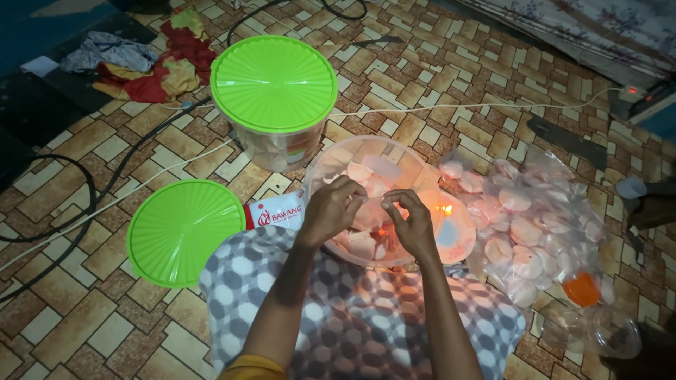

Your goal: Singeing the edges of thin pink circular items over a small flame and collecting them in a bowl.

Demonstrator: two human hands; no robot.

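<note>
Crackers [362,243] in bowl [331,165], frame centre: left hand [332,209] and right hand [412,224] pinch a thin bag edge above the flame [445,209]; keep fingers clear.

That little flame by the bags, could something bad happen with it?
Maybe. The small flame burns right beside the clear tub and the pile of plastic bags, so plastic could melt or catch. The right hand and left hand work close to it, so fingers or the checked cloth might get singed. The white cord across the floor could snag a foot.
</note>
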